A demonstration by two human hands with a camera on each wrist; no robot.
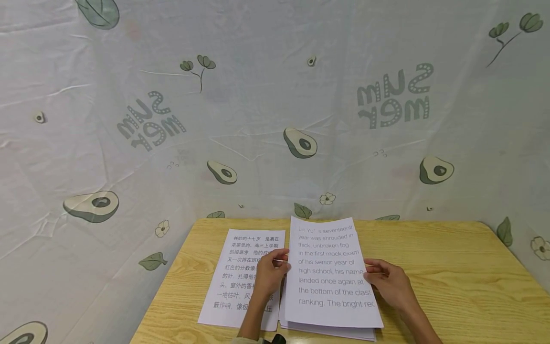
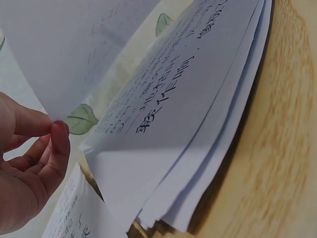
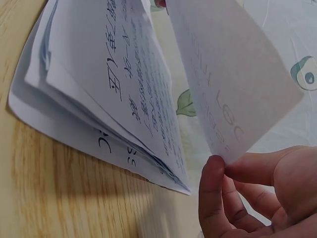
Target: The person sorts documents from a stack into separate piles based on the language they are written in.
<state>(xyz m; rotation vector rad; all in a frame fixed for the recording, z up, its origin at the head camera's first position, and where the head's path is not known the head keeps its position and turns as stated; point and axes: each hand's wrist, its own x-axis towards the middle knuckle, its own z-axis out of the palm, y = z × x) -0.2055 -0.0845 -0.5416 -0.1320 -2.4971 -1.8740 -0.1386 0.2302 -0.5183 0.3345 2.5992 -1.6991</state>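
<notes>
Already the top sheet [image 1: 328,272], printed in English in large type, is lifted off the stack of papers [image 1: 326,329] and held up between both hands, its lower edge hanging just above the pile. The left hand [image 1: 268,274] takes the sheet's left edge: in the left wrist view the thumb and fingers [image 2: 59,144] are closed on the paper's margin in a pinch. The right hand [image 1: 388,284] does the same on the right edge, where the right wrist view shows thumb and fingers [image 3: 213,183] pressed together on the corner of the page. Beneath it, the next page of the stack shows Chinese characters, and several more leaves lie fanned loosely under that, resting on the wooden tabletop [image 1: 464,286]. To the left of the stack, flat on the wood, lies a separate Chinese sheet [image 1: 240,282], partly covered by the left hand and wrist. Judging from this layout, the sorting looks to be at an early stage: one page seems to have been set aside on the left, one is in the air, and the greater part of the pile appears untouched. Whether the raised page belongs on the left pile or somewhere else cannot be told. Behind the tabletop hangs a pale avocado-print cloth [image 1: 301,143].
</notes>
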